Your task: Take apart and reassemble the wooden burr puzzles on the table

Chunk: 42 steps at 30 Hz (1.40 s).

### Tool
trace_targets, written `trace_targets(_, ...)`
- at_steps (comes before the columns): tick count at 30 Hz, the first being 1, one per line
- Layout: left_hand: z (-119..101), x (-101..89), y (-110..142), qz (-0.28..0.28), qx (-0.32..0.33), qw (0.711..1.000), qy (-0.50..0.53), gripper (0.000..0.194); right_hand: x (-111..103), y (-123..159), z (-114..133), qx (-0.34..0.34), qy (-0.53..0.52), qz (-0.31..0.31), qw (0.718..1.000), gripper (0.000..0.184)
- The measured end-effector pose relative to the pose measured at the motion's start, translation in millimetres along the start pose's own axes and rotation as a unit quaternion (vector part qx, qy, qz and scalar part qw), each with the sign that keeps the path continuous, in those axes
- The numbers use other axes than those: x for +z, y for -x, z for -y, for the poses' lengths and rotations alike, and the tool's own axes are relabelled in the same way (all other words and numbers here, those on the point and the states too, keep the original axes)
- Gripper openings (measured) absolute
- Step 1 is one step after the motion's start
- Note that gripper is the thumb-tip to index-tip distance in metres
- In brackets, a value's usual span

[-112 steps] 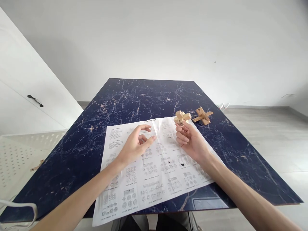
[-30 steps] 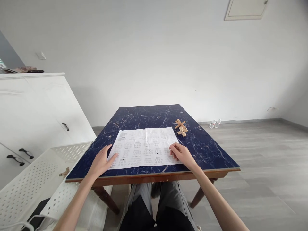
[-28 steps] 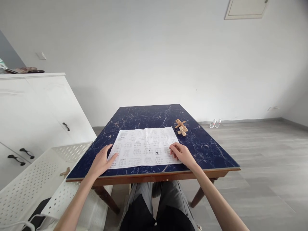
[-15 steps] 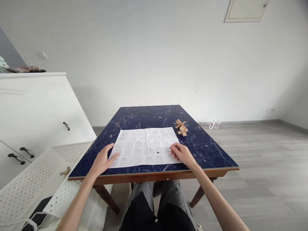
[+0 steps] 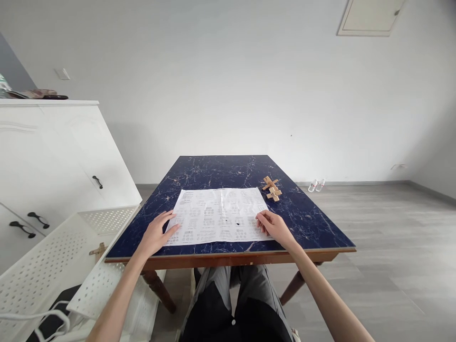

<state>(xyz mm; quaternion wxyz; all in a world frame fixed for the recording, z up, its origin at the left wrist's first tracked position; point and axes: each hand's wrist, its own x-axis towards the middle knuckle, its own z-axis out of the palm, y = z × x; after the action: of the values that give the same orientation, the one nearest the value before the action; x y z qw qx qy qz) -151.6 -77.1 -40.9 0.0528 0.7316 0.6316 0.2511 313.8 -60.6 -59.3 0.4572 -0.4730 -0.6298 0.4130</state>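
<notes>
A large white printed sheet (image 5: pixel 210 213) with fold creases and rows of small grey figures lies flat on the blue marbled table (image 5: pixel 221 171). My left hand (image 5: pixel 156 233) rests at its left edge, thumb and fingers spread apart, the thumb over the paper. At the right edge my right hand (image 5: pixel 272 225) lies with its fingers curled in. Whether anything is inside those fingers is hidden. Beyond the sheet's far right corner are small wooden pieces (image 5: pixel 271 188) assembled into cross shapes, apart from both hands.
On the left stands a white perforated bin (image 5: pixel 42 266) holding a wooden piece (image 5: pixel 98 250), a black item and a white cable. Behind it is a white cabinet (image 5: pixel 64 147) with black handles. Two clear bottles (image 5: pixel 316 185) stand on the floor by the wall.
The camera view has shifted slightly, so the table and cabinet sit a little differently in the picture. Both hands and the sheet keep their places on the table.
</notes>
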Motion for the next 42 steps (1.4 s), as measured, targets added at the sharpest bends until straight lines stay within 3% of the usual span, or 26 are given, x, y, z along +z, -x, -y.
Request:
trace_targets(32, -1, -0.7, 3, 0.002, -0.018, 0.999, 0.029, 0.073, 0, -2, -10, 0.002, -0.001, -0.008, 1.000, 0.060)
trace_targets(42, -3, -1.1, 4, -0.004, -0.017, 0.999, 0.042, 0.065, 1, 0, -7, 0.004, -0.005, -0.014, 1.000, 0.061)
